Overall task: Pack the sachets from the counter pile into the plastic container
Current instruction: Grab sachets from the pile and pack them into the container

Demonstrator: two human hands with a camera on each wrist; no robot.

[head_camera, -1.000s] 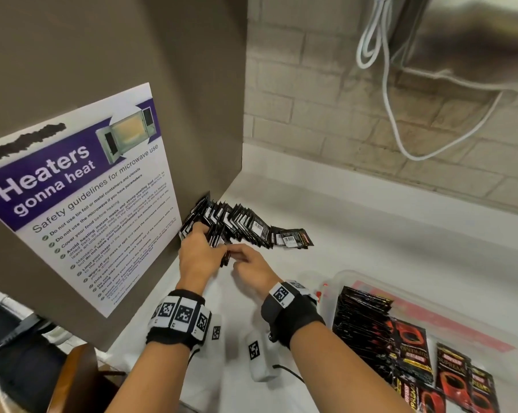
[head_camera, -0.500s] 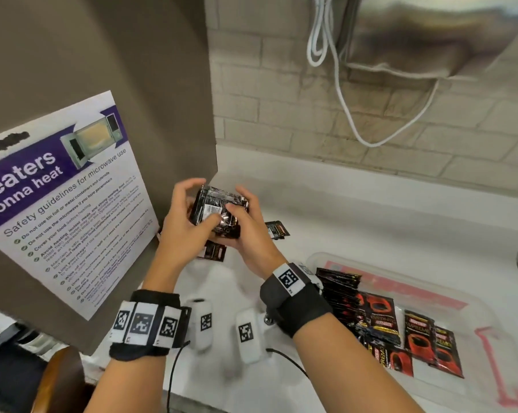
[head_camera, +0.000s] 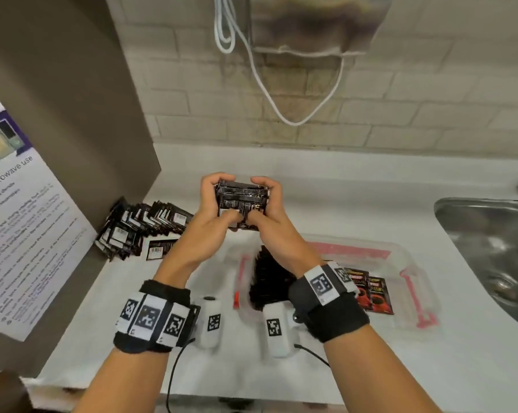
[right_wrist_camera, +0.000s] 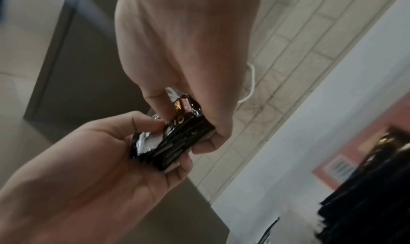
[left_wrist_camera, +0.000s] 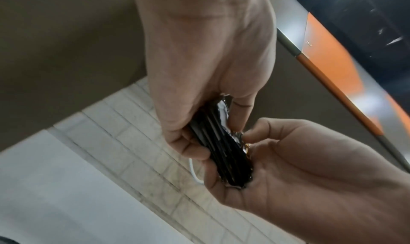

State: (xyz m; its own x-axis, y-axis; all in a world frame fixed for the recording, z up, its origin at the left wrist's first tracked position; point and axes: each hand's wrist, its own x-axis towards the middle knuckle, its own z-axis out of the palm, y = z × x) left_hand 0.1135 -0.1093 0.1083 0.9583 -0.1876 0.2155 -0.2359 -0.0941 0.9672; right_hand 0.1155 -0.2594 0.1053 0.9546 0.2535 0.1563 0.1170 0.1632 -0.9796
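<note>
I clamp a bundle of sachets [head_camera: 242,205] between my left hand [head_camera: 213,208] and right hand [head_camera: 269,213], fingers curled round its 2 ends, above the plastic container [head_camera: 412,263]; light, slick foil, likely to fan unless squeezed.

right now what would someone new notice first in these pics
The bundle of black sachets held up over the counter, gripped by the left hand and right hand together. Next, the fanned sachet pile by the brown panel at left, and the clear plastic container below the hands, partly filled.
</note>
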